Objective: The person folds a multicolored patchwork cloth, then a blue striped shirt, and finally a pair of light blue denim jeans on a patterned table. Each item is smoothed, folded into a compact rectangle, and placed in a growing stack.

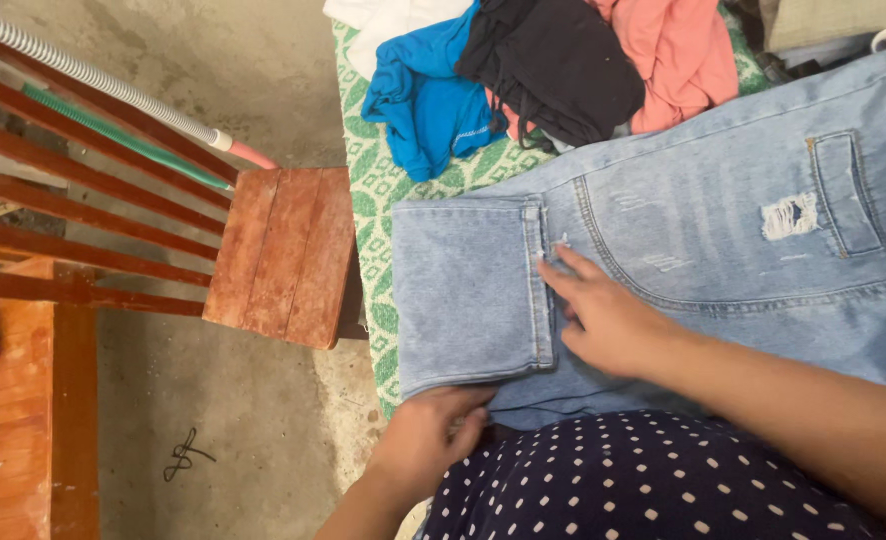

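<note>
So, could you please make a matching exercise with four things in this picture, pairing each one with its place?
Things:
1. right hand
2. left hand
3. blue garment
4. wooden chair

Places:
A. beside the green patterned mat, on the concrete floor
B. flat on the light blue jeans, at the folded leg's hem
C. in the clothes pile above the jeans
D. gripping the near edge of the folded leg

Pairs: 1-B, 2-D, 3-C, 4-A
</note>
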